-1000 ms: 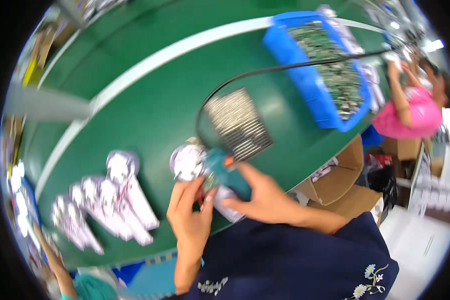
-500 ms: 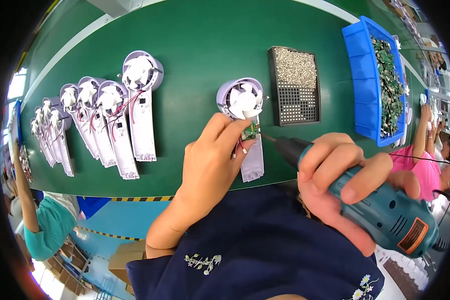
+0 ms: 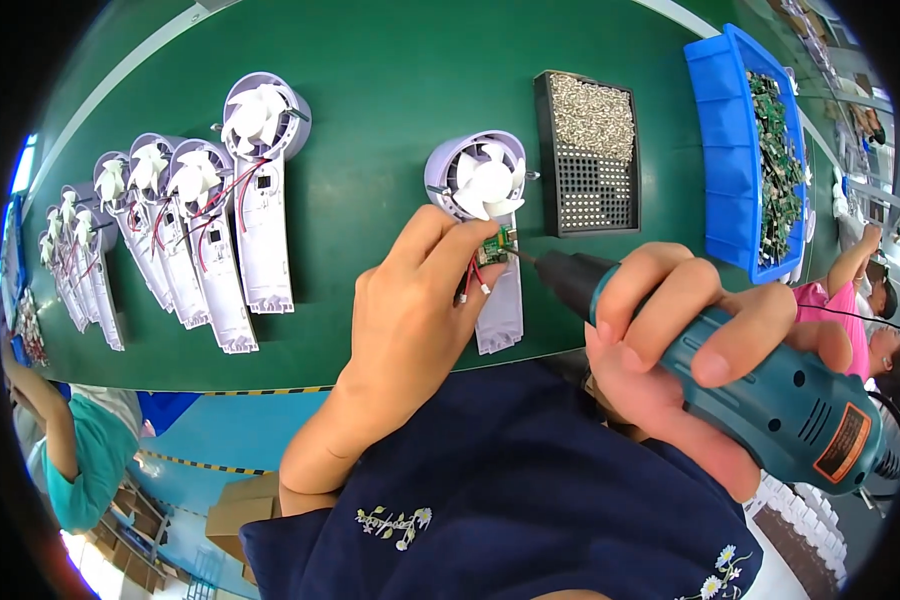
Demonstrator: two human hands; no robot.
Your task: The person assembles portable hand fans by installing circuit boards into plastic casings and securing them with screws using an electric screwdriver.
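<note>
My left hand [image 3: 410, 305] is closed, with thumb and forefinger pinching a small green circuit board [image 3: 493, 250] against a handheld fan's white handle shell [image 3: 501, 318]. Short red wires with white plugs dangle beside the fingertips. Above the board sits the fan's lilac round head with white blades [image 3: 489, 182]. Wrapped round a teal electric screwdriver [image 3: 760, 400], my right hand [image 3: 690, 340] holds it tilted, its dark nose toward the board. The thin bit reaches the board's right edge; whether it sits on a screw is too small to tell.
A black screw tray [image 3: 590, 205] full of small silvery screws lies beyond the fan. Farther right stands a blue bin [image 3: 720, 150] heaped with circuit boards. Several fan halves [image 3: 267, 240] lie in a row at left on the green table [image 3: 390, 100]. Other people work at both sides.
The screwdriver's bit has moved left onto the circuit board's edge, where before it was just short of it. My left hand keeps its pinch. The whole view has shifted slightly.
</note>
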